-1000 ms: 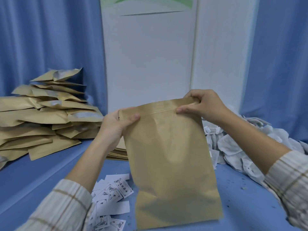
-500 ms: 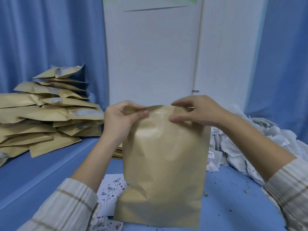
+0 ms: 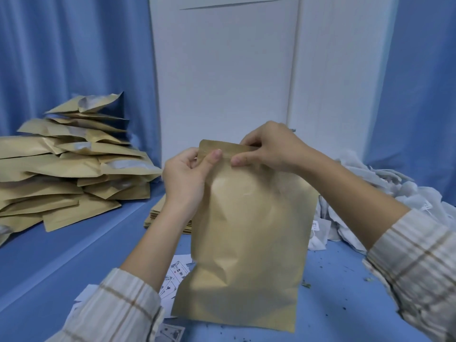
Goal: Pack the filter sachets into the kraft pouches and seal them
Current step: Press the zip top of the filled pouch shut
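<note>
A bulging kraft pouch [image 3: 246,233] stands upright on the blue table in front of me. My left hand [image 3: 185,176] pinches the left end of its top strip between thumb and fingers. My right hand [image 3: 269,149] pinches the same strip further right, thumb on the near face. The two thumbs lie close together along the top band. White filter sachets [image 3: 370,198] lie heaped at the right, partly hidden behind my right forearm. What the pouch holds cannot be seen.
A tall pile of filled kraft pouches [image 3: 64,169] sits at the left. Flat pouches [image 3: 158,215] lie stacked behind my left wrist. Printed paper slips [image 3: 172,275] are scattered near the front. A white wall panel and blue curtains stand behind.
My hands have moved closer together along the top of the pouch, from its outer corners toward the middle. The pouch has come down to stand on the table.
</note>
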`<state>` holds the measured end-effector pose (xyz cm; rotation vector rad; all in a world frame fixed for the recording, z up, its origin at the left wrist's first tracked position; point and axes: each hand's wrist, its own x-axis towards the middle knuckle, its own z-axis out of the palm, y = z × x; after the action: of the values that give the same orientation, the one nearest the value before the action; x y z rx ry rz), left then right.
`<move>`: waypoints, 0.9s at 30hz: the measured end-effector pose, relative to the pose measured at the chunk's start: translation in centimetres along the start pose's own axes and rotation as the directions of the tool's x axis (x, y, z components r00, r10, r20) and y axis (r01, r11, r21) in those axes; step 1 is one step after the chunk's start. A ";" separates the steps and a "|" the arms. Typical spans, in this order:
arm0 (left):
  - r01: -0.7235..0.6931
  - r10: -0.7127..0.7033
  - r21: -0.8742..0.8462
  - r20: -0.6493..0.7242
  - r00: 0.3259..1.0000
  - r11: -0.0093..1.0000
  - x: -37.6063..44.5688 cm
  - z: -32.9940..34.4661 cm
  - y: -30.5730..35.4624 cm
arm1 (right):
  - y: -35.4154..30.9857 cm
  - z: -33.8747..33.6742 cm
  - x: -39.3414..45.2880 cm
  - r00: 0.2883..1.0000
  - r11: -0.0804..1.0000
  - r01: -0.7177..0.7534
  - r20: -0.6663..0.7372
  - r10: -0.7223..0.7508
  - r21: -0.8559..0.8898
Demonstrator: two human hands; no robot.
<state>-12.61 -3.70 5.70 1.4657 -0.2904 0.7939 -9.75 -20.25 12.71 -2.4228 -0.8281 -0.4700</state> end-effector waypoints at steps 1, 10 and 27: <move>-0.017 0.018 0.021 -0.020 1.000 1.000 0.0 0.2 0.0 | -0.1 0.0 0.2 1.000 1.000 0.005 -0.031 -0.005 0.003; -0.023 0.043 0.228 -0.084 0.996 0.973 -0.3 1.7 -0.5 | -0.4 0.6 0.8 0.996 0.995 0.070 -0.053 -0.074 -0.070; 0.107 -0.107 -0.015 0.011 0.994 0.994 -0.3 0.3 -0.8 | 1.8 2.0 -0.2 0.946 0.889 0.127 -0.215 -0.242 -0.441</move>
<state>-12.24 -3.98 4.88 1.4589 -0.2234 0.6963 -8.48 -20.38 10.36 -2.5869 -0.9180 -1.1286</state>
